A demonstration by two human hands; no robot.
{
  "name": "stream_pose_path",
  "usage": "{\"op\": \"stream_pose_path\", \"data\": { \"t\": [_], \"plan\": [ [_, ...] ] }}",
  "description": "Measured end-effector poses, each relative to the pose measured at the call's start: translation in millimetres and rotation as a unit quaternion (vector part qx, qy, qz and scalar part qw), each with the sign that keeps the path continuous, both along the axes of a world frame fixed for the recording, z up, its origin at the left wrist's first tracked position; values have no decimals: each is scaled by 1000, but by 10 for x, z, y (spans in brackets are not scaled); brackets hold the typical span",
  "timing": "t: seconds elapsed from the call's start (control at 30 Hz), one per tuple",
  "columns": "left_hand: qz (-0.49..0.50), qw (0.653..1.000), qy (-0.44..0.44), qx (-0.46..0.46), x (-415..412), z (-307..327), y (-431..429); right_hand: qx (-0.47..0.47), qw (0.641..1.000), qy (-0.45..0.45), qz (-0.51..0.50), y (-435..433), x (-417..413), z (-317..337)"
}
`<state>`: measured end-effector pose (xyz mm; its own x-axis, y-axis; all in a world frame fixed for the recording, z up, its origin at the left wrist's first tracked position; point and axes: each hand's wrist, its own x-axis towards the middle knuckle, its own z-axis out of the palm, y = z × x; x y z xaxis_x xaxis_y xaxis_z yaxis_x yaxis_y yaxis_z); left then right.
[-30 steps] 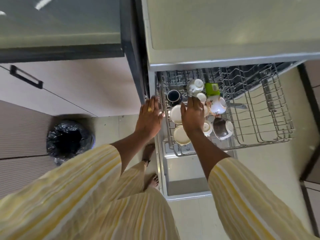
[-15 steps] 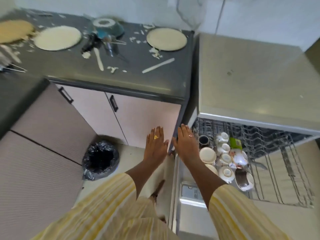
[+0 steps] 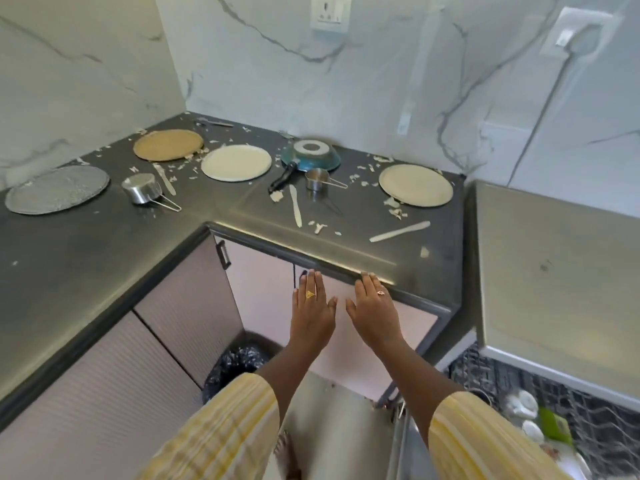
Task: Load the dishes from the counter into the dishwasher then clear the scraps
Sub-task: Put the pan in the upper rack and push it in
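dark stone surface (image 3: 104, 258) carries all the dishes not yet loaded, with pale scraps (image 3: 393, 206) lying between them. the dishwasher rack (image 3: 588, 417) at the lower right is pulled out beside the person's legs, so a careless step could hit it. the plates are flat on the surface and hard to lift at the edge; the nearest one (image 3: 415, 184) could slide and push scraps to the floor. the upside-down blue pan (image 3: 310, 155) sits touching a steel cup (image 3: 317, 179), and pulling its handle could knock the cup over. both hands, left hand (image 3: 311, 306) and right hand (image 3: 372, 308), are spread flat and empty, near the surface edge.
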<state>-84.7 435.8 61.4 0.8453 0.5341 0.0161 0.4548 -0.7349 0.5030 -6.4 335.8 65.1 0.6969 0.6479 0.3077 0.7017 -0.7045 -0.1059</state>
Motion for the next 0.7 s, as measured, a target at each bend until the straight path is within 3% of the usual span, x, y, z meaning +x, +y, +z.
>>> {"op": "stream_pose_path", "data": {
  "t": [0.23,0.53,0.7],
  "plan": [
    [52,997,-38,35,672,243,1205,-12,999,-25,23,1025,779,389],
    [154,988,-17,-13,1097,239,2277,-11,998,62,30,2349,1446,586],
    [149,988,30,10,1424,159,2664,-46,994,84,51,2950,1788,553]
  ]
}}
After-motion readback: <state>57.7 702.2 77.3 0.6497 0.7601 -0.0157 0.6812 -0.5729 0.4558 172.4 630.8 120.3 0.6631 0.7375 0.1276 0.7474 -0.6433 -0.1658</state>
